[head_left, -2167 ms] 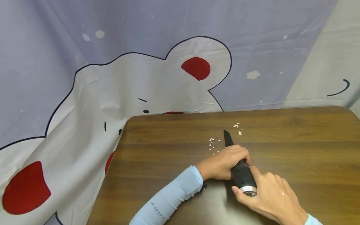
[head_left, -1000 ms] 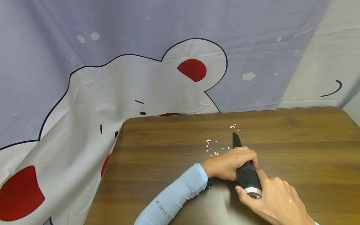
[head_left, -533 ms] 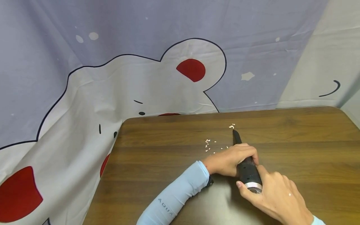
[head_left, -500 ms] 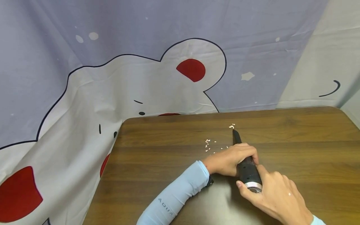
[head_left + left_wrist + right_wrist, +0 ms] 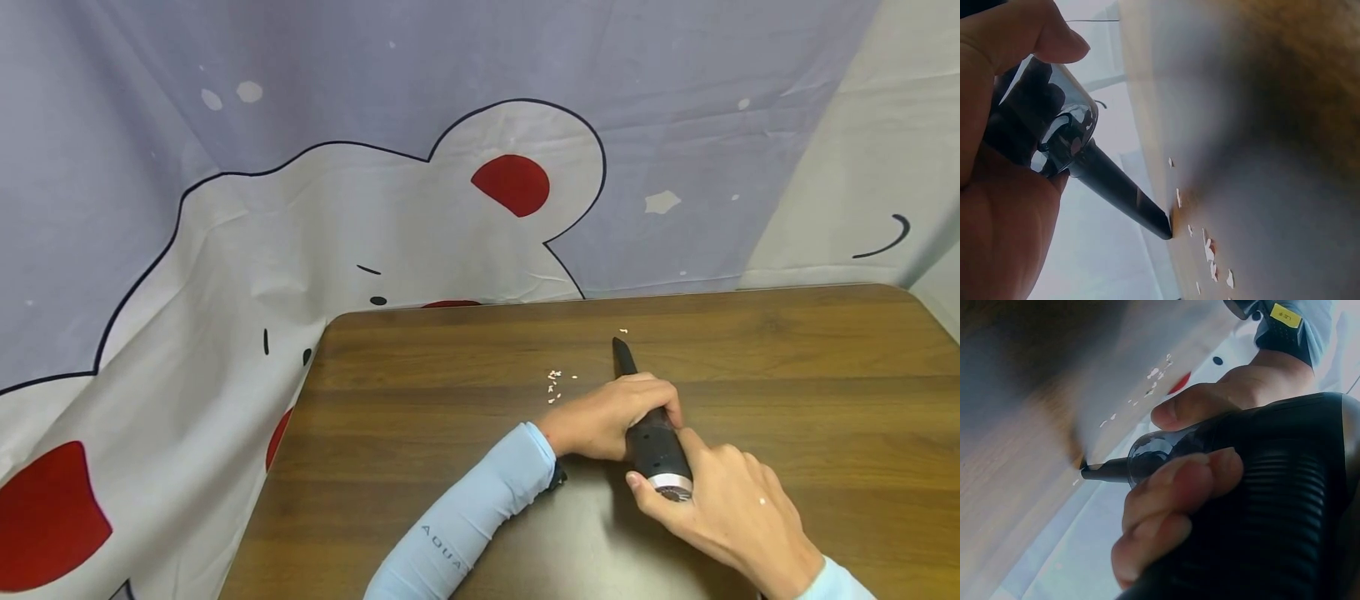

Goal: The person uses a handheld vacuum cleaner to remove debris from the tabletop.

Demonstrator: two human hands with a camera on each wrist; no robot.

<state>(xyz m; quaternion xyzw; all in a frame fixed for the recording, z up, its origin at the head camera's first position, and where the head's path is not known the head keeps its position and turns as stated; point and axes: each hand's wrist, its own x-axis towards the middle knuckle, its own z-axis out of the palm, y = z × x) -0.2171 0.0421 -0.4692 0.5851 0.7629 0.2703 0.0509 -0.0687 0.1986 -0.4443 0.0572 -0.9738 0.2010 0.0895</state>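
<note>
A black handheld vacuum cleaner [image 5: 660,450] with a silver rear ring slants over the table. Its narrow nozzle [image 5: 622,357] points to the far edge, the tip at the tabletop in both wrist views. My left hand [image 5: 618,412] grips the front of the body, around the clear dust cup [image 5: 1160,447]. Farther back, my right hand [image 5: 738,508] holds the handle, fingers [image 5: 1169,487] curled round it. White scraps [image 5: 553,383] lie in a small cluster left of the nozzle. A tiny scrap [image 5: 623,331] sits just beyond the tip.
The brown wooden table [image 5: 420,433] has rounded far corners. Behind it and along its left side hangs a printed curtain [image 5: 360,217] in lilac and white. A light blue sleeve [image 5: 465,517] covers the left forearm.
The vacuum cleaner, held by both hands, first shifted right, then forward and slightly left. Scraps around its nozzle tip and beside my left hand have disappeared from view.
</note>
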